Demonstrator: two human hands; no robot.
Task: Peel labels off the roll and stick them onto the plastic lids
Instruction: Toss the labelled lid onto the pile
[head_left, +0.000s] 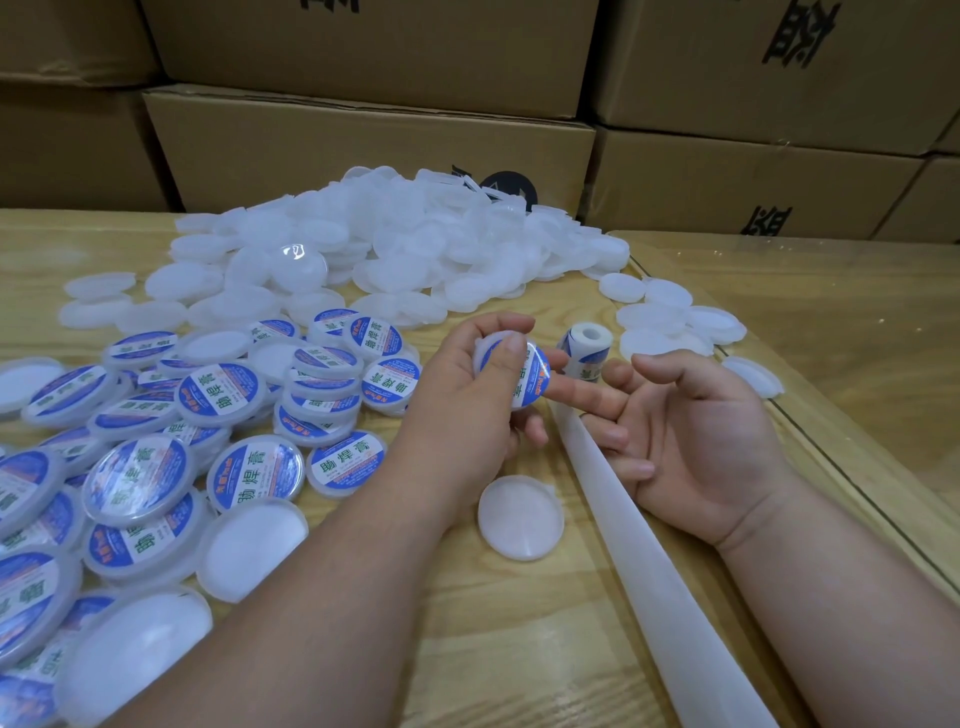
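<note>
At frame centre the left hand (470, 384) grips a labelled lid (524, 371); the right hand (691, 441) lies palm-up beside the label roll (584, 348) on the table (519, 623).

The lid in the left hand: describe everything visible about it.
The lid is round, of translucent white plastic, with a blue, white and green printed label covering its face. It is held above the table, tilted with the label toward the camera. The left hand grips it, thumb pressing on the label. A fingertip of the open right hand touches its lower edge.
</note>
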